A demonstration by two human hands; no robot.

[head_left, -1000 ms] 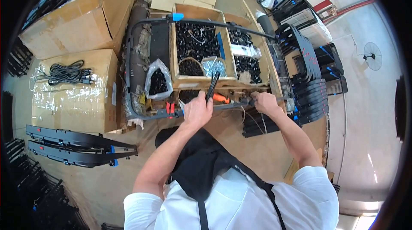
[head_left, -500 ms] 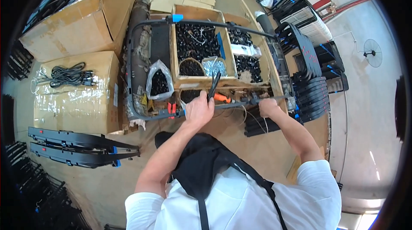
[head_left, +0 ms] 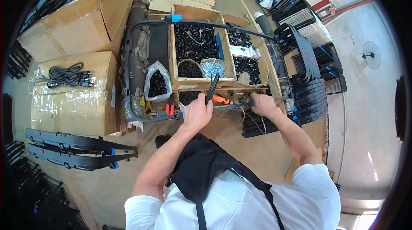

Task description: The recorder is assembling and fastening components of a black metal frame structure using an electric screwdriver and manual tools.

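A large black tubular frame (head_left: 193, 23) with rounded corners lies across the workbench. My left hand (head_left: 198, 112) is closed around a bundle of thin black strips (head_left: 213, 87), which look like cable ties, and rests at the frame's near bar. My right hand (head_left: 263, 104) is curled at the right part of that bar, beside a dark fitting (head_left: 245, 101); its fingertips are partly hidden, so what they grip is unclear. Between the hands lies an orange-handled power driver or similar tool (head_left: 221, 99). Red-handled cutters (head_left: 170, 110) sit left of my left hand.
A wooden tray (head_left: 173, 45) holds black plastic parts and silvery screws (head_left: 213, 67). A plastic bag of black pieces (head_left: 158, 85) stands to its left. Cartons (head_left: 71, 107) with a coiled cable (head_left: 68, 74) are farther left. Stacked black frames (head_left: 310, 97) stand at right.
My right hand has slid left along the near bar toward the dark fitting. My left hand keeps its hold on the black strips, almost unmoved.
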